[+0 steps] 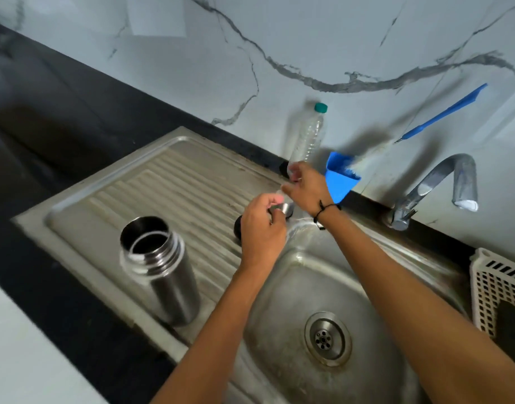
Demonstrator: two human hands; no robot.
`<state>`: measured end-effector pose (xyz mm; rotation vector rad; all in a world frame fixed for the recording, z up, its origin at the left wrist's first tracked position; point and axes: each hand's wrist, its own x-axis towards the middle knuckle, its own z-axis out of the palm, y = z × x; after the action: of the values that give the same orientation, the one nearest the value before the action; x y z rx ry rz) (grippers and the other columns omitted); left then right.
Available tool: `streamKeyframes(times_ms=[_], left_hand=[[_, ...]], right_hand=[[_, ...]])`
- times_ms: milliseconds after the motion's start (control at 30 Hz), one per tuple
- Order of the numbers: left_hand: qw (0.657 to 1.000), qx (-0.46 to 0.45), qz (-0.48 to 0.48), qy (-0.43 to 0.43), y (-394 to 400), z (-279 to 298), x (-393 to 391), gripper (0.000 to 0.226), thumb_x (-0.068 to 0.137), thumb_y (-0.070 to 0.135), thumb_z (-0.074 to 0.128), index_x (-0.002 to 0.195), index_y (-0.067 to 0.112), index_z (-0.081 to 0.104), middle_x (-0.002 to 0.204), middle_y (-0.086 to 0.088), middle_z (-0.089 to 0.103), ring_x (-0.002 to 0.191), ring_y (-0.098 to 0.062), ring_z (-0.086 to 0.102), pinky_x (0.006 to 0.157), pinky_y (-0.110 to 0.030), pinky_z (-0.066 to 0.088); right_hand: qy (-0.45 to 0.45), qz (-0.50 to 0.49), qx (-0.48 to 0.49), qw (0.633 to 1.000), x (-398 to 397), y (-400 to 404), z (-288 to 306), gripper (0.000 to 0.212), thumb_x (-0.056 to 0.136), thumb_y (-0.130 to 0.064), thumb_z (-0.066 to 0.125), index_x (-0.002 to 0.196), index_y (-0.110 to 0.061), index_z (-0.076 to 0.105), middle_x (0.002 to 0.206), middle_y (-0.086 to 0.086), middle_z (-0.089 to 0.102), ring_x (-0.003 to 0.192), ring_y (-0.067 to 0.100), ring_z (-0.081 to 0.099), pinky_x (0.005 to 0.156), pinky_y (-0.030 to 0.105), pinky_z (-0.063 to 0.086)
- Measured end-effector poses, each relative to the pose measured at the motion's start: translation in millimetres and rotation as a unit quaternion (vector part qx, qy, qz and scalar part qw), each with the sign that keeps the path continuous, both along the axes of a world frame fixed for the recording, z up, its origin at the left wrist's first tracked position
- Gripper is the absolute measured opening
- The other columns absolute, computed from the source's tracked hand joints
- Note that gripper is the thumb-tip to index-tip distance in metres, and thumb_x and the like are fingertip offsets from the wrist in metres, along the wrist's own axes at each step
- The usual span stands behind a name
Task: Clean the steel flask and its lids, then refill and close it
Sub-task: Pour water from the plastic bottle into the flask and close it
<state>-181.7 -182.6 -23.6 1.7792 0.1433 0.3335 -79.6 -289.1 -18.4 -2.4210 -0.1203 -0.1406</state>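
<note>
We see bare ribs along the drainboard's (163, 182) far-left edge; the flask (163, 272) blocks its near edge, while the bottle (307, 135) and blue cup (339, 182) crowd the far-right corner.

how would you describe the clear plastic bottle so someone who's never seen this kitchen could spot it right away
Start at the steel sink with its ribbed draining board, then look to the back edge where it meets the marble wall. The plastic bottle stands there against the wall, just left of a blue holder, with the right hand at its base. It is the only see-through thing, with a teal cap.
</note>
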Motion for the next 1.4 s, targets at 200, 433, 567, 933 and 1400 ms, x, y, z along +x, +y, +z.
streamKeyframes(times_ms=[200, 433, 567, 933, 1400], left_hand=[[0.999, 0.041, 0.010, 0.022, 26, -26, -41, 0.024, 0.086, -0.005, 0.052, 0.105, 0.005, 0.065, 0.105, -0.005, 0.066, 0.102, -0.017, 0.060, 0.093, -0.035, 0.049], [0.997, 0.079, -0.012, 0.021, 30, -26, -70, 0.029, 0.087, -0.003, 0.050, 0.111, 0.007, 0.063, 0.113, -0.006, 0.062, 0.105, -0.019, 0.055, 0.090, -0.027, 0.045], [0.994, 0.107, -0.016, -0.025, 36, -18, -79, 0.028, 0.088, -0.001, 0.051, 0.113, 0.007, 0.062, 0.113, -0.007, 0.061, 0.107, -0.021, 0.053, 0.090, -0.033, 0.045], [0.928, 0.184, 0.000, -0.324, 106, 95, -103, 0.027, 0.085, 0.014, 0.049, 0.101, 0.001, 0.065, 0.098, -0.011, 0.066, 0.091, -0.025, 0.061, 0.079, -0.032, 0.049], [0.969, -0.013, -0.235, -0.072, 180, 22, -90, 0.103, 0.063, 0.052, 0.078, 0.142, 0.033, 0.015, 0.134, 0.008, 0.048, 0.115, 0.001, 0.055, 0.092, -0.021, 0.049]], right_hand=[[0.074, 0.155, -0.154, 0.973, -32, 34, -50, 0.066, 0.079, -0.026, 0.073, 0.137, -0.019, 0.042, 0.130, 0.011, 0.050, 0.116, 0.025, 0.048, 0.098, 0.033, 0.038], [0.060, 0.187, -0.265, 0.944, -30, 52, -72, 0.067, 0.082, -0.034, 0.064, 0.141, -0.020, 0.035, 0.118, 0.020, 0.056, 0.110, 0.039, 0.051, 0.095, 0.045, 0.043], [0.034, 0.177, -0.181, 0.967, -43, 55, -63, 0.053, 0.082, -0.022, 0.062, 0.131, -0.013, 0.045, 0.108, 0.017, 0.062, 0.098, 0.033, 0.058, 0.081, 0.037, 0.048], [0.005, 0.244, 0.264, 0.933, -132, 89, 93, 0.050, 0.066, -0.020, 0.072, 0.113, -0.020, 0.056, 0.099, -0.004, 0.065, 0.090, 0.011, 0.062, 0.081, 0.029, 0.053], [-0.008, 0.236, 0.012, 0.972, -179, 127, 134, 0.060, 0.069, -0.024, 0.078, 0.124, -0.028, 0.054, 0.105, -0.010, 0.066, 0.095, 0.012, 0.064, 0.088, 0.035, 0.052]])
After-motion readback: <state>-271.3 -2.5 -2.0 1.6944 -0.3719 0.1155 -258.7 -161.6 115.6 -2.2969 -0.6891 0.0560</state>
